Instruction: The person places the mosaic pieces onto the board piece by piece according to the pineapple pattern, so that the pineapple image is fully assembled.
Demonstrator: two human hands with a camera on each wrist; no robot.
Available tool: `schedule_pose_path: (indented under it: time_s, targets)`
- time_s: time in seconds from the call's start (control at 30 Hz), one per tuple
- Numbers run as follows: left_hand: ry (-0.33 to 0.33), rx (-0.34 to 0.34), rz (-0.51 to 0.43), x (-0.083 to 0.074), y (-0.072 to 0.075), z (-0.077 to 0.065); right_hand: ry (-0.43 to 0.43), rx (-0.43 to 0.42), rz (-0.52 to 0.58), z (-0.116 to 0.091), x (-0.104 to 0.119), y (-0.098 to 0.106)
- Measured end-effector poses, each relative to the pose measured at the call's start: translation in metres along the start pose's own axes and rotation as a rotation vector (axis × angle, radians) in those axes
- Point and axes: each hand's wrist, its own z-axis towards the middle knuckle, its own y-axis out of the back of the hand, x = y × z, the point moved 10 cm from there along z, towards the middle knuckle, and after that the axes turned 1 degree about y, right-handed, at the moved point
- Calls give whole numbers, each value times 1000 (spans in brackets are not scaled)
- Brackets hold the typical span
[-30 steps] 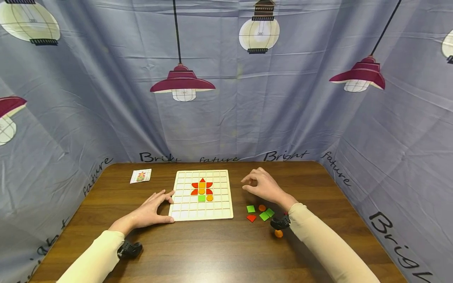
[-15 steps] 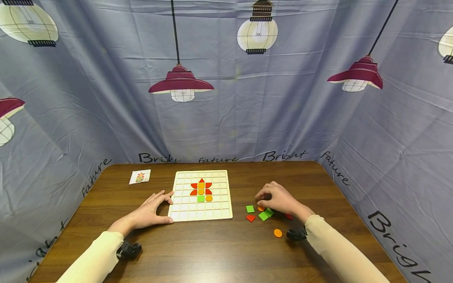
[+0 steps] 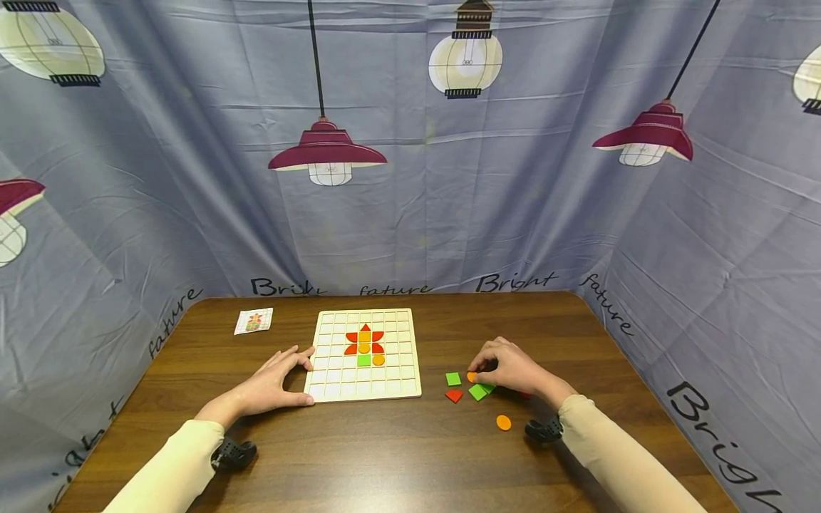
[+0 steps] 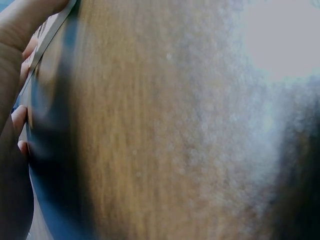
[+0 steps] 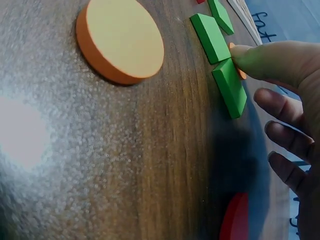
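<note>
We see the right hand (image 3: 511, 365) with thumb and forefinger clamped on an orange disc (image 3: 471, 376), which is at the table (image 3: 385, 456) well to the right of the board (image 3: 398, 385); we cannot tell whether it is lifted. Just beside it lie two green squares (image 3: 477, 392), touching each other, and a third square (image 3: 453, 379) lies nearer the board with a red piece (image 3: 454, 395) close by. A second disc (image 3: 503, 422) rests apart from these, nearer us, and another red piece shows partly beneath the right wrist. The left hand (image 3: 276, 381) has its thumb and fingers spread apart, with the tips at the board's left edge. Near the board's middle we find four red petals (image 3: 378, 335) and a red tip about an orange column, with a green square below and an orange disc right of that. A small card (image 3: 253, 320) lies beyond the left hand.
</note>
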Motion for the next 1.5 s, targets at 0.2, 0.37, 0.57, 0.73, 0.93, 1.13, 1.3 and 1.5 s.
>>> schedule_pose_path:
  time_s: [0.2,0.37,0.57,0.73,0.93,1.13,1.3,1.5]
  targets:
    - [9,6,1,1,-1,0,-40,-45,-33,3,-6,2]
    - [10,8,-5,0,0,-1,-63,-82,-28,4,-12,5]
    - [6,10,-8,0,1,-1,-102,-62,34,1,-20,2]
    - [-5,3,0,-1,2,0,-108,-52,43,1,-23,0]
    - [-7,6,-5,-1,1,0,-102,-63,48,1,-21,1]
    - [-19,-2,-3,-4,2,-1,-91,-75,37,1,-21,1]
    - [-20,-7,-7,-2,2,-1,-70,-92,33,2,-19,1]
    - [-32,-15,-4,-4,3,-2,-57,-105,12,5,-19,-2]
